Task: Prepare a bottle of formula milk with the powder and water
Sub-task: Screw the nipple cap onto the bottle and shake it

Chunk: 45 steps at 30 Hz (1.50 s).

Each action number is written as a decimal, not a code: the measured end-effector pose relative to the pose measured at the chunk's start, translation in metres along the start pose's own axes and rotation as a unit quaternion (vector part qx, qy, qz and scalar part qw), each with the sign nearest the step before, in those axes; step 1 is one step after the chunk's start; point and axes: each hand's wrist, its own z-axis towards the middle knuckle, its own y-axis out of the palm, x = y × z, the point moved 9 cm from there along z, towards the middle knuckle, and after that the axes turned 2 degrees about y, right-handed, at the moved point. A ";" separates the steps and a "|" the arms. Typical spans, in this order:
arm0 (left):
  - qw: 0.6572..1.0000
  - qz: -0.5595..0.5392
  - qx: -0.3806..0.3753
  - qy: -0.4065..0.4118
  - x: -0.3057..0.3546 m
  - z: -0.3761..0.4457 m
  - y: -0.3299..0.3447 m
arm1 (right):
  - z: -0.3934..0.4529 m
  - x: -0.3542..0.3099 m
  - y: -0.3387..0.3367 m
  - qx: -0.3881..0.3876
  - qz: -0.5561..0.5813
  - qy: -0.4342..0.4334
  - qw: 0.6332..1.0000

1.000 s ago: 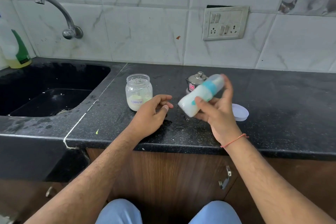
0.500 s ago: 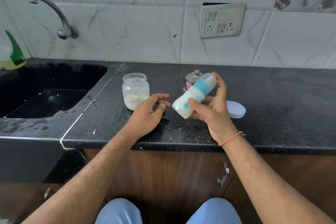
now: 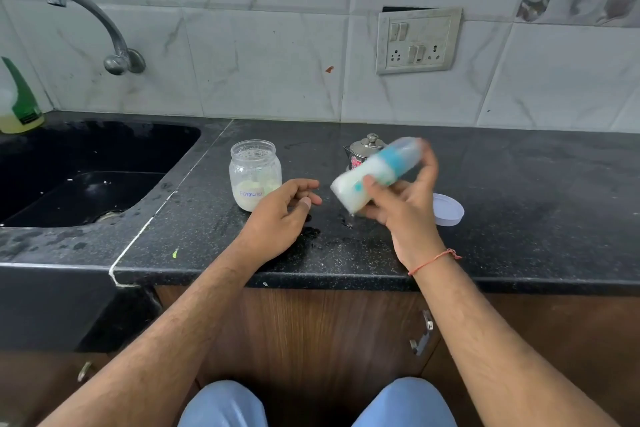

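A black speckled countertop (image 3: 519,204) was seen running below a marble-tiled wall (image 3: 263,55), with a dark sink (image 3: 79,177) sunk into its left part and a curved tap (image 3: 104,28) fixed to the tiles above it. Both forearms were stretched forward over the counter's front edge. The right hand (image 3: 401,208) was raised just above the surface with the palm turned inward and the wrist bent back — its fingers and thumb were wrapped round the feeding bottle (image 3: 375,175), which was held tilted, base down to the left and blue collar up to the right, and was blurred. White liquid was visible in its lower part. The left hand (image 3: 280,218) was rested on the countertop near the bottle's base, knuckles up, fingers loosely curled and nothing held. Just beyond that hand an open glass jar (image 3: 255,174) labelled as formula was stood upright, pale powder in its bottom. A small steel pot (image 3: 363,149) was partly hidden behind the bottle, and a white lid (image 3: 448,210) was lain flat to the right of the right hand.
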 end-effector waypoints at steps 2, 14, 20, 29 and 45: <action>1.000 0.004 0.001 0.001 0.000 -0.001 0.000 | 0.003 -0.001 -0.009 0.027 0.039 -0.001 0.999; 1.000 0.001 0.005 0.000 -0.002 0.001 -0.002 | -0.001 -0.001 0.019 -0.070 -0.176 -0.075 0.979; 1.000 -0.002 0.003 0.003 -0.003 0.000 -0.001 | -0.007 -0.004 0.035 -0.098 -0.346 -0.127 0.925; 0.999 0.023 -0.019 0.012 -0.002 0.001 0.002 | 0.007 0.011 0.043 -0.113 -0.416 -0.106 0.896; 0.993 0.118 -0.011 -0.014 -0.007 0.010 0.006 | 0.020 0.030 0.033 -0.114 -0.422 -0.049 0.898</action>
